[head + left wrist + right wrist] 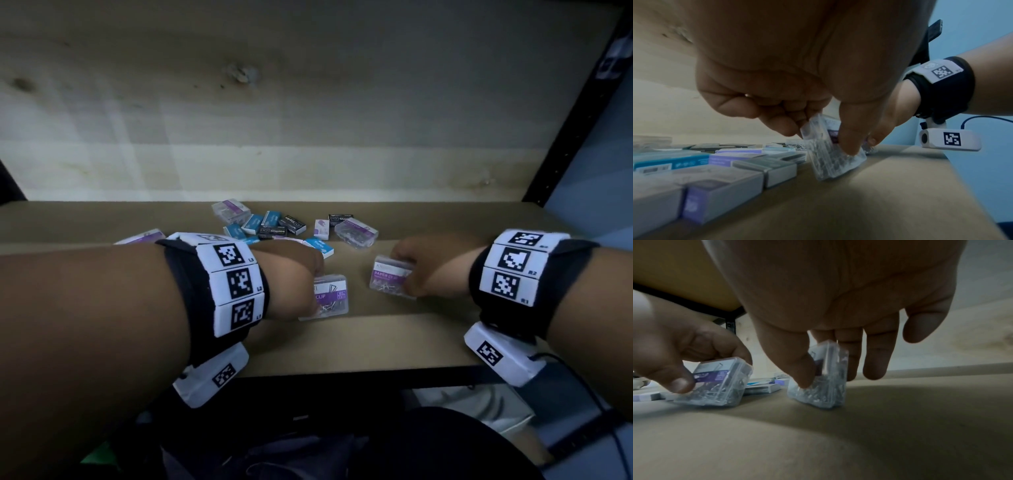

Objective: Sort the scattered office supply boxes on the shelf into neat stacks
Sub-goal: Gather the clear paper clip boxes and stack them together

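Two clear clip boxes sit at the front of the shelf [394,335], apart from each other with bare board between them. The left box [330,296] is pinched in the left hand [291,277], thumb on its near face and fingers behind; it is tipped, one lower edge on the board. The right box [390,275] is pinched the same way in the right hand [428,270], standing steeply on its lower edge with its label facing the person.

What the coming move likely turns on is that the two boxes lie side by side across the shelf, each directly under its own hand, with the gap between them open. To make one stack, one box must probably cross that gap and be laid flat on the other. Neither hand is clearly nearer; each box's long axis seems to run roughly across the shelf, though tilt makes that uncertain.

Behind them, toward the back wall, lies the loose heap [284,224] of blue, black and purple boxes, plus more clear clip boxes [356,231], not yet stacked.

The head view gives the layout and the labels. The right wrist view shows both boxes' bottom edges on the board and the thumb [797,368] against the right box [818,378], with the left box [715,384] beside it. The left wrist view shows the left box [830,151] tilted, close to the heap's near boxes [764,170].
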